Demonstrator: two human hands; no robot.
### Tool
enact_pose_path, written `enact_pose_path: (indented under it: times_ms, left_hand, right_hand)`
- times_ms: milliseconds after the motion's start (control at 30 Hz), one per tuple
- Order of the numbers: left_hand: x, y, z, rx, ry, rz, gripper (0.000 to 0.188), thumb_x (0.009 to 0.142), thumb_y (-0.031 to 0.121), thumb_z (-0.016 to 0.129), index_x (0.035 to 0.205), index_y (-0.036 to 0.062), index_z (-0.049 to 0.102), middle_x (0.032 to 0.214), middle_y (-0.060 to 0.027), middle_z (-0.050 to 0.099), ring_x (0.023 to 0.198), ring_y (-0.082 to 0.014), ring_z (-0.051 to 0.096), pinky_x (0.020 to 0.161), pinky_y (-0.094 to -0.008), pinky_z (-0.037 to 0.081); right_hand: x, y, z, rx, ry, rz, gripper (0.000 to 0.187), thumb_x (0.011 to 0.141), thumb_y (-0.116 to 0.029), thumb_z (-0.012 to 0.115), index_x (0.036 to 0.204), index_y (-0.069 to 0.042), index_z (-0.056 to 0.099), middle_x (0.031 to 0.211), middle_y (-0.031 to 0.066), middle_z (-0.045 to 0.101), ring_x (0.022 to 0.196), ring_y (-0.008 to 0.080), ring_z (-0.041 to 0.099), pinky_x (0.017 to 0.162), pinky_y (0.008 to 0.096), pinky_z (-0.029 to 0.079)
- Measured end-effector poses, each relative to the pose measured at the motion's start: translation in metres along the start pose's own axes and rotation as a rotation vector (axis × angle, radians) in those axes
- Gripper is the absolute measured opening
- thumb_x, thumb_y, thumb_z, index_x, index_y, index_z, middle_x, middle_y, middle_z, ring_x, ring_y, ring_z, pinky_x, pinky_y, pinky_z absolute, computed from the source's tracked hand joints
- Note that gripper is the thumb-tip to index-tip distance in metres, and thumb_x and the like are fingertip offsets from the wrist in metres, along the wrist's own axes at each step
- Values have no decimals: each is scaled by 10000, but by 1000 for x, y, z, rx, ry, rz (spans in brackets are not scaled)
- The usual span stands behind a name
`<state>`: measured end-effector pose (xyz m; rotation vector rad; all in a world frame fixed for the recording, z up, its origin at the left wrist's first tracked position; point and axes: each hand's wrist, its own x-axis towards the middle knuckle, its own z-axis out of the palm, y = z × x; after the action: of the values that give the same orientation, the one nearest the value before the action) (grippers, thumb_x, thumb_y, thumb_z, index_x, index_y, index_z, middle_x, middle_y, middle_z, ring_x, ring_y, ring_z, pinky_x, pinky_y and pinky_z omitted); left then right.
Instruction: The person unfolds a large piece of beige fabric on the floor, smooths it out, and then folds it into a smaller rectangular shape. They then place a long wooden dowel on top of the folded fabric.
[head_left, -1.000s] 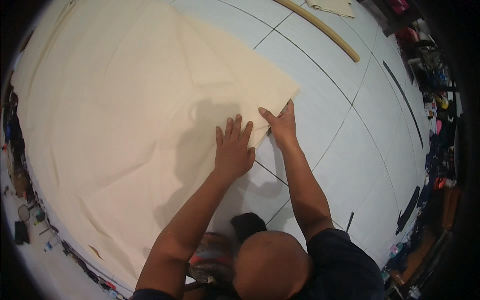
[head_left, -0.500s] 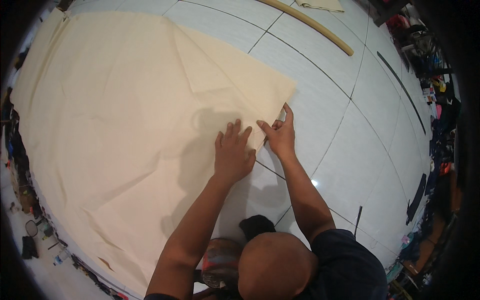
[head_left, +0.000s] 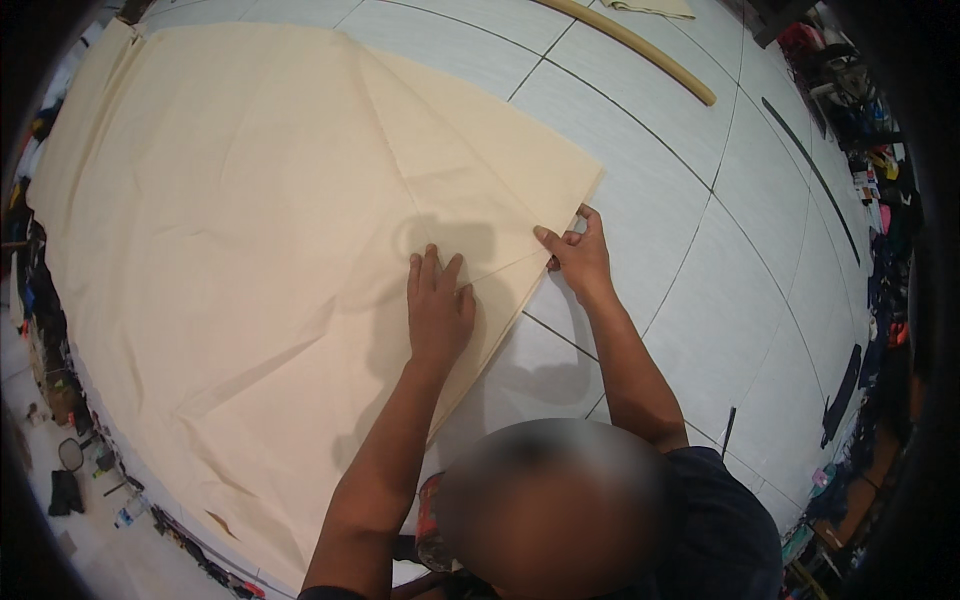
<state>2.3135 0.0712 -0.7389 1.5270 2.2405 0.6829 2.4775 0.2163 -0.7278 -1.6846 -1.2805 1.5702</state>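
Note:
A large cream fabric sheet [head_left: 240,180] lies spread over the tiled floor, with creases running across it. My left hand [head_left: 440,312] rests flat on the cloth near its right part, fingers stretched out. At the sheet's right edge, my right hand [head_left: 583,258] pinches the fabric, thumb on top and the other fingers partly hidden at the rim. The cloth's corner sticks out just beyond that hand. Shadows of my arms fall across the fabric.
White floor tiles [head_left: 660,290] extend to the right. A long tan rod-like strip [head_left: 640,45] lies at the far side, beside a folded cream cloth [head_left: 655,8]. A thin dark strip [head_left: 815,175] curves along the right. Assorted clutter [head_left: 890,230] lines both sides.
My left hand has slid left over the cloth, away from the right hand. The right hand has shifted slightly right with the fabric edge, and the sheet's near right edge now lies straighter.

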Motion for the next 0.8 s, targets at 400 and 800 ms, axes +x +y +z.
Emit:
enact_pose_path:
  times_ms: [400,800]
  left_hand:
    - [0,-2,-11,112,-170,163,518,888,187,605,1377,99,457,1497,-226,287,1388,-488,190,1135,-524,220]
    - [-7,-13,-19,23,-221,205,530,871,209,630,1371,119,480,1507,-209,272,1387,-490,181,1135,-544,199]
  right_hand:
    - [-34,5,71,-833,-3,-922,604,891,-256,595,1406,-25,378,1435,232,360,1354,386,309,1115,506,222]
    - [-1,19,72,-1014,-31,-828,562,962,-377,465,1415,-52,394,1501,136,330,1426,315,222,1164,527,100]
